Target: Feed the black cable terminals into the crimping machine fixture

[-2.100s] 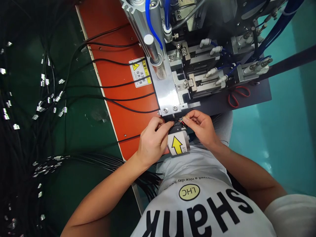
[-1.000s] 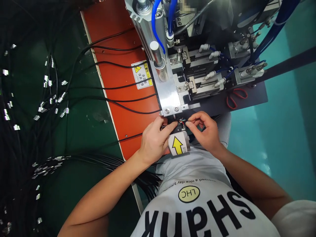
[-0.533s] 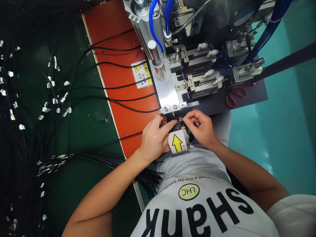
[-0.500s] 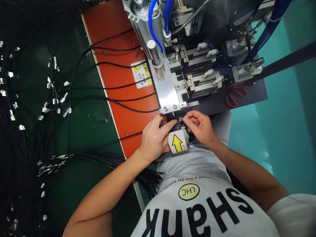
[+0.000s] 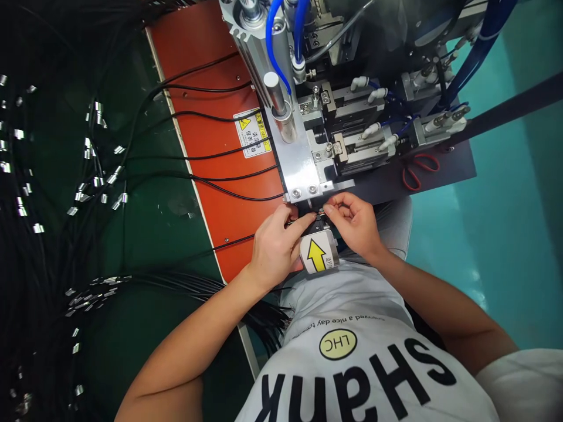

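My left hand point(image 5: 275, 249) pinches the end of a black cable point(image 5: 229, 241) against a small black fixture point(image 5: 317, 225) at the front of the machine. My right hand point(image 5: 354, 223) pinches the thin coloured wires at that cable's tip, right under the silver press block point(image 5: 299, 167). A white tag with a yellow arrow point(image 5: 317, 255) sits just below the fixture, between my two hands. The wire ends themselves are mostly hidden by my fingertips.
Several black cables cross the orange plate point(image 5: 206, 135) to the machine. Bundles of black cables with metal ends point(image 5: 92, 176) lie on the green mat at left. Red-handled scissors point(image 5: 420, 170) rest on the dark base at right. Blue air hoses point(image 5: 275, 41) run above.
My right hand has crept slightly up and left toward the press block, fingers closing tighter on the wire tips. My left hand has stayed in place.
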### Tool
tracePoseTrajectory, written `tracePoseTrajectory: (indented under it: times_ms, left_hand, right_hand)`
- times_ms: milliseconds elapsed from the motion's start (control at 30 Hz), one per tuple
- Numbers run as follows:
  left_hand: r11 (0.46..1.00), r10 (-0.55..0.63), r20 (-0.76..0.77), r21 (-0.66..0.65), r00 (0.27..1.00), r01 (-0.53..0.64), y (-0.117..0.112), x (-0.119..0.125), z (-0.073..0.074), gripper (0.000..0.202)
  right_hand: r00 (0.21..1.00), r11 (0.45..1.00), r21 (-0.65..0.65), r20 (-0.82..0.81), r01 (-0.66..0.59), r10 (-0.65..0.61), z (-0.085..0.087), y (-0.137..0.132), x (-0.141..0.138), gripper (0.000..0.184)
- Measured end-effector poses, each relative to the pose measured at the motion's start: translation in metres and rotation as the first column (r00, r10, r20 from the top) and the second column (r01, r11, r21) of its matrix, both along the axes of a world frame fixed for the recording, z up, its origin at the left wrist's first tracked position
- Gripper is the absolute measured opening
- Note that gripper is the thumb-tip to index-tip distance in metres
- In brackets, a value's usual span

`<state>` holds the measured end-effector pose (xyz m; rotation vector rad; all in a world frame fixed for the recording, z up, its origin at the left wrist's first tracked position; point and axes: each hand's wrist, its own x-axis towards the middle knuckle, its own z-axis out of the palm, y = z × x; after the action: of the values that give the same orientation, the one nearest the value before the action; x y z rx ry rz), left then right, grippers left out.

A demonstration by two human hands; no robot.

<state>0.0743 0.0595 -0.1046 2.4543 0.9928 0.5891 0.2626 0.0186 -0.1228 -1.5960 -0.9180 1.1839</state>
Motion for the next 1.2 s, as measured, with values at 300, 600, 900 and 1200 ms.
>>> tracePoseTrajectory:
  times_ms: [300,600,900,1200]
  left_hand:
    - [1.0,-0.005,-0.02,-0.012,1.0,0.004,0.0,0.002,0.002,0.024]
    - [0.996,0.035,-0.083,0.086,0.996,-0.028,-0.003,-0.001,0.014,0.03]
    - [0.984,0.163,-0.031,-0.07,0.986,-0.165,-0.024,-0.022,0.015,0.034]
    - [0.97,0.223,-0.296,0.157,0.929,-0.183,-0.054,-0.05,0.013,0.053]
  right_hand:
    - [0.978,0.985,-0.142,-0.196,-0.094,0.065,0.007,0.003,0.011,0.02]
    - [0.979,0.988,0.065,0.159,-0.14,0.129,0.003,-0.01,0.021,0.021]
    - [0.949,0.982,-0.159,-0.31,-0.102,0.048,-0.005,0.008,0.014,0.032]
    - [0.942,0.983,-0.154,-0.334,-0.098,0.042,-0.004,-0.002,0.018,0.041]
